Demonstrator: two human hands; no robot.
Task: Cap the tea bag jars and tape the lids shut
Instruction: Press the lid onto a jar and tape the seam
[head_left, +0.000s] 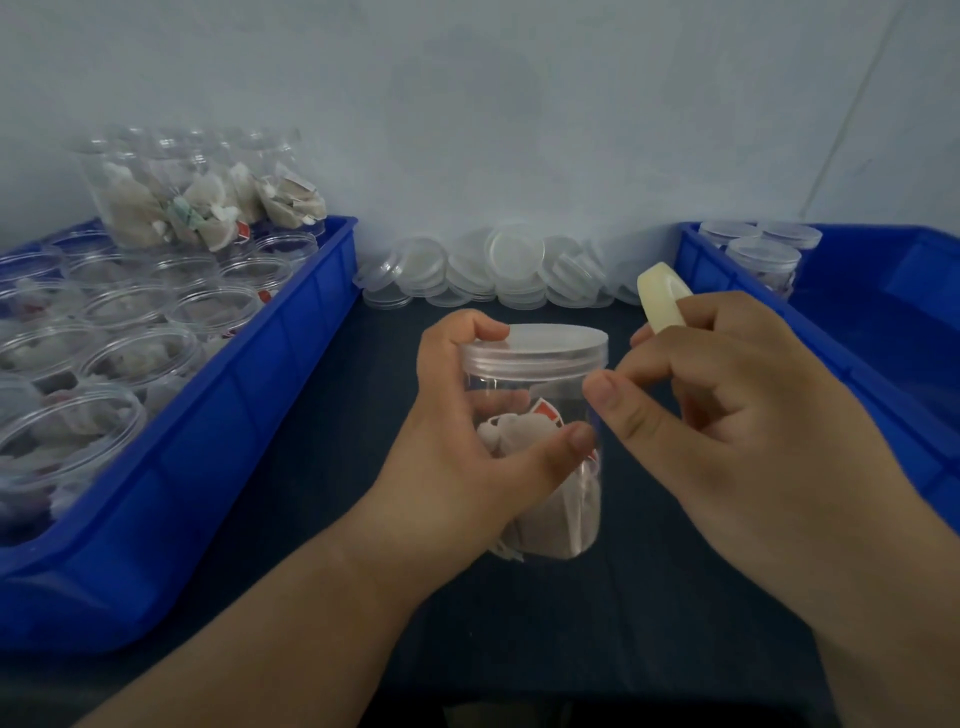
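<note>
A clear plastic jar (540, 452) with tea bags inside stands on the dark table, its lid (550, 345) on top. My left hand (467, 441) grips the jar from the left, forefinger over the lid's edge and thumb across the front wall. My right hand (727, 415) holds a roll of clear tape (662, 299) just right of the jar, thumb and forefinger pinched together beside the lid's rim. Whether a strip of tape runs to the jar cannot be made out.
A blue bin (234, 441) on the left holds several open jars with tea bags, more stacked at its back. Loose clear lids (498, 270) lie piled against the wall. A second blue bin (883, 338) on the right holds three capped jars (761, 254).
</note>
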